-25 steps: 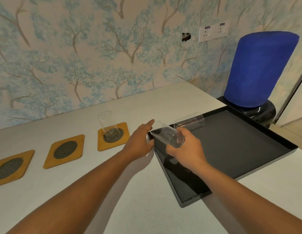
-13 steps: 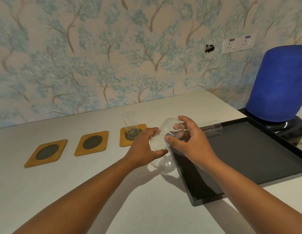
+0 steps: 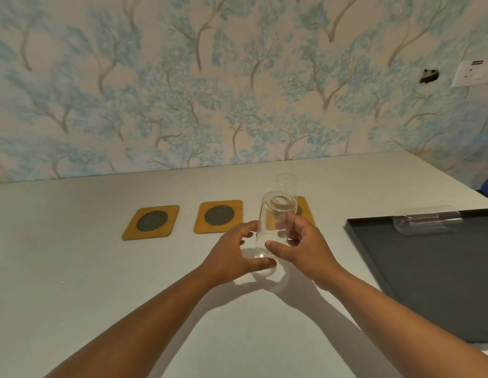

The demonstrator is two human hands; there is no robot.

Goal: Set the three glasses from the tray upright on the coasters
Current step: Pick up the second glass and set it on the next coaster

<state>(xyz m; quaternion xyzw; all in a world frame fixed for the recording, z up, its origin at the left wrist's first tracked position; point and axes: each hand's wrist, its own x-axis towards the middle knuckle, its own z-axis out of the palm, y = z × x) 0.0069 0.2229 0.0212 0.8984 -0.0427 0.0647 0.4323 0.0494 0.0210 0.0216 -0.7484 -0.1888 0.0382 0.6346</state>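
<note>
- Hands meet above the pale bench (image 3: pixel 74 268), both curled around one clear glass (image 3: pixel 275 227) held off the surface.
- The left hand (image 3: pixel 232 257) wraps the lower part of that glass from the left, fingers bent, thumb underneath near its lower end.
- The right hand (image 3: pixel 303 252) closes on it from the right, thumb across the front, fingers showing through the glass wall.
- The held glass stands nearly vertical with its thick base uppermost and its mouth downward, in front of the right coaster (image 3: pixel 305 211).
- A second glass (image 3: pixel 286 182) stands upright on that right coaster, partly hidden behind the held one.
- The middle coaster (image 3: pixel 218 216) and the left coaster (image 3: pixel 151 222) lie bare, each a wooden square with a dark mesh disc in its centre.
- A third glass (image 3: pixel 428 223) lies on its side at the far edge of the black tray (image 3: pixel 428 282), well to the right of the hands.
- On the tree-patterned wall, a white socket plate (image 3: pixel 474 73) carries a small dark label; its writing is too blurred to read.
- Beside the plate is a dark hole in the wallpaper (image 3: pixel 429 75).
</note>
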